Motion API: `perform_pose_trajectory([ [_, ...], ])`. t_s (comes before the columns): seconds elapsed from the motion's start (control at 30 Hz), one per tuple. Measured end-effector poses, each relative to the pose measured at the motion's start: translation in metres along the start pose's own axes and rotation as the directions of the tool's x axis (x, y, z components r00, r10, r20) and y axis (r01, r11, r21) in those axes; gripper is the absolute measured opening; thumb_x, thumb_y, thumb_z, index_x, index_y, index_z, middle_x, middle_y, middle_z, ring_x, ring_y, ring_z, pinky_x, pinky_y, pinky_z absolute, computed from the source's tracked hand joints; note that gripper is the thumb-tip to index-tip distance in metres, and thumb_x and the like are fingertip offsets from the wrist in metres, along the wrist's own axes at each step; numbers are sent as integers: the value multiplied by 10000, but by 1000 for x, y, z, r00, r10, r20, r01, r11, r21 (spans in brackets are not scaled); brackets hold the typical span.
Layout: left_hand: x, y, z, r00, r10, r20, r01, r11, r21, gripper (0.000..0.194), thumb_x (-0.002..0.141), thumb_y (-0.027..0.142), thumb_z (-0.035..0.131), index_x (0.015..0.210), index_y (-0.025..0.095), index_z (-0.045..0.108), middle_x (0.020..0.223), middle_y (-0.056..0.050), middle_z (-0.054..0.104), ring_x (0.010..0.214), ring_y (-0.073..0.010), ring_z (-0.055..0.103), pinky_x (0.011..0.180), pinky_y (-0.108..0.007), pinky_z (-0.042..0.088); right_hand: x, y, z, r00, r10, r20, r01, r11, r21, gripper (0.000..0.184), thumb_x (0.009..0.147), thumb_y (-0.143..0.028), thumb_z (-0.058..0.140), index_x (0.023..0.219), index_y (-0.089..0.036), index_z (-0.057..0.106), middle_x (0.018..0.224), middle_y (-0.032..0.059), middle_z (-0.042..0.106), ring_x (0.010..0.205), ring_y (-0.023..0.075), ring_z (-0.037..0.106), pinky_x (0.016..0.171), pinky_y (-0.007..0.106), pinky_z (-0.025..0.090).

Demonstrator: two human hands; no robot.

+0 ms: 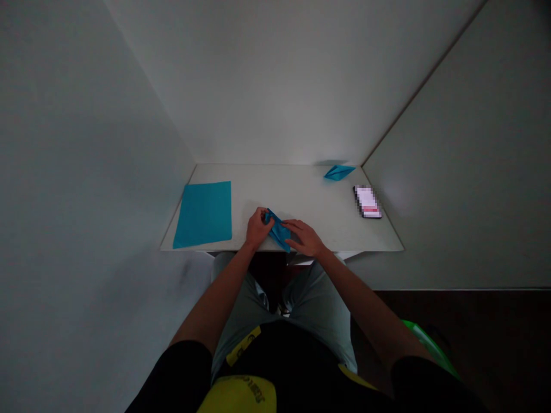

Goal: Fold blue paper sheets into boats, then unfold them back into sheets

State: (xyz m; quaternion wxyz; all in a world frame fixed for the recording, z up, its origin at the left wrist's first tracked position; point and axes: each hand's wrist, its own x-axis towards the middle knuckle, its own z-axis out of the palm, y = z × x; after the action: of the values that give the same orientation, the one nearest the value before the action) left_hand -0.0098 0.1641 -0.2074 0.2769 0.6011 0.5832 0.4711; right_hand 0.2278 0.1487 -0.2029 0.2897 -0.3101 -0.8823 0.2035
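Observation:
A partly folded piece of blue paper (279,232) lies slantwise at the front middle of the white table, its lower tip at the front edge. My left hand (258,226) pinches its upper left end between thumb and fingers. From the right, my right hand (305,237) touches the paper with its fingers stretched out, the fingertips on its right side. Part of the paper is covered by the fingers. Toward the back right rests another folded blue paper piece (339,172), pointed at both ends.
Flat blue paper (204,213) lies at the table's left end. A phone (367,202) with a lit, blurred screen lies near the right edge. Walls enclose the white table (275,178) at left, back and right. Something green (430,347) is on the floor at lower right.

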Motion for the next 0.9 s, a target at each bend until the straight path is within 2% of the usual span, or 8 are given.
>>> perform_pose_trajectory([
  [0.1,0,1,1,999,3,-43,-1,998,55,185,879,206,700,1041,238,617,925,-19,724,824,-198,669,814,-336,528,0,-1,0,1000,-18,3,18,1000,-19,610,1075,-565,576,1591,-240,572,1513,174,658,1368,334,648,1154,568,542],
  [0.2,0,2,2,996,28,-86,-18,993,113,120,910,256,706,1006,231,637,984,-58,740,909,-227,694,888,-371,544,-1,-2,0,1000,-29,2,29,999,-38,617,1077,-567,571,1598,-237,563,1529,174,650,1371,336,648,1160,565,539],
  [0.33,1,3,1,996,51,-77,-39,988,151,67,917,268,699,941,227,652,986,-70,725,909,-230,680,897,-378,543,-2,-2,1,1000,-7,-6,7,999,-47,594,1090,-564,541,1599,-260,564,1526,156,656,1372,327,646,1156,556,544],
  [0.47,4,1,-2,997,-18,-81,23,998,66,45,904,241,671,868,229,648,907,-37,716,872,-209,670,872,-352,543,-1,1,4,997,66,-47,-69,996,-64,558,1115,-563,477,1563,-253,598,1506,154,669,1370,331,640,1158,576,527],
  [0.6,7,-1,-5,994,-99,-46,96,993,-70,16,872,230,666,885,230,675,909,-22,741,896,-205,690,904,-345,549,0,4,5,983,142,-113,-149,987,-53,554,1121,-552,461,1556,-237,595,1561,164,626,1407,343,605,1183,591,486],
  [0.8,11,-2,-8,992,-124,5,123,972,-199,48,846,232,629,843,228,677,904,-23,745,925,-212,688,910,-340,549,-1,7,3,978,158,-135,-160,987,-7,585,1062,-517,585,1585,-258,553,1626,160,565,1448,366,552,1196,601,442],
  [0.9,14,-4,-11,989,-145,18,145,958,-249,75,845,275,630,817,227,679,859,-15,733,905,-208,675,891,-328,551,-2,11,2,977,167,-136,-165,986,26,577,1027,-471,613,1562,-259,582,1581,152,610,1398,364,587,1174,590,457],
])
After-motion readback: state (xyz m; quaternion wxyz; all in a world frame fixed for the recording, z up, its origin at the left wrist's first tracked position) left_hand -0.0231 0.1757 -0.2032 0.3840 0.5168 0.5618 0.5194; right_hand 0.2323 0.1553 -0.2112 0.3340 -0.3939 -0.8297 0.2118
